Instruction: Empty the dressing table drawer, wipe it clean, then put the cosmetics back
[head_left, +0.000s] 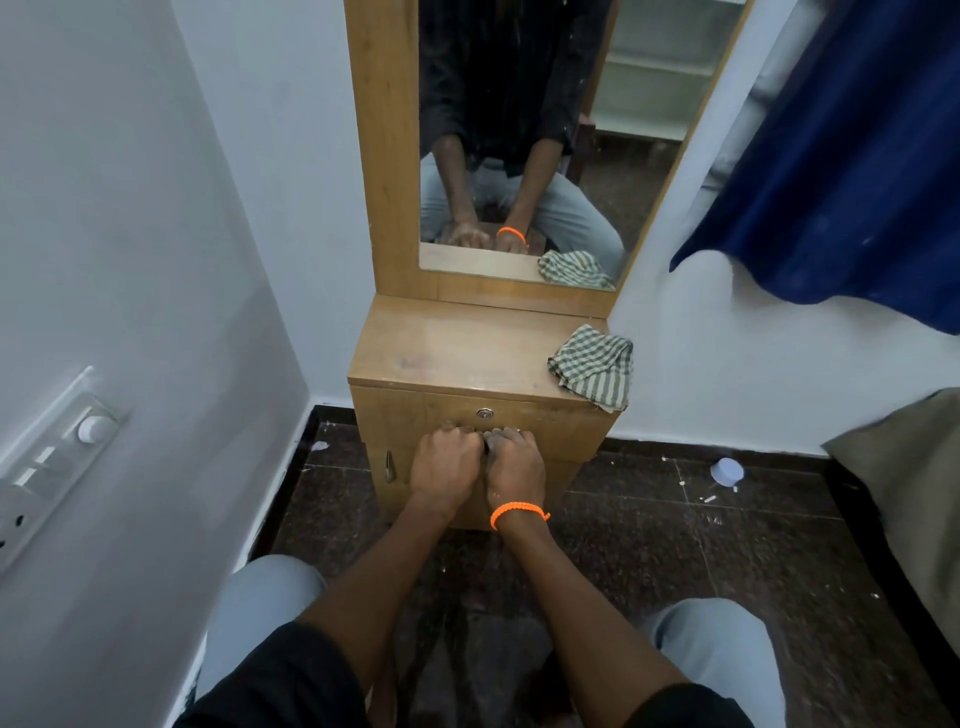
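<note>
Against the drawer (483, 421) front, at 12 o'clock from the knees, left hand (445, 464) and right hand (514, 466) sit side by side, 2 closed fists gripping its lower edge. Drawer shut. Checked cloth (593, 366) lies at 1 o'clock on the tabletop (441, 348).

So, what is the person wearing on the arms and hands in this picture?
Both forearms are bare. Black sleeves are pushed up and cover only the upper arms near the bottom edge of the picture. The right hand has an orange braided band around its wrist. The left hand wears nothing that I can see: no glove, no watch. A ring cannot be made out.
</note>
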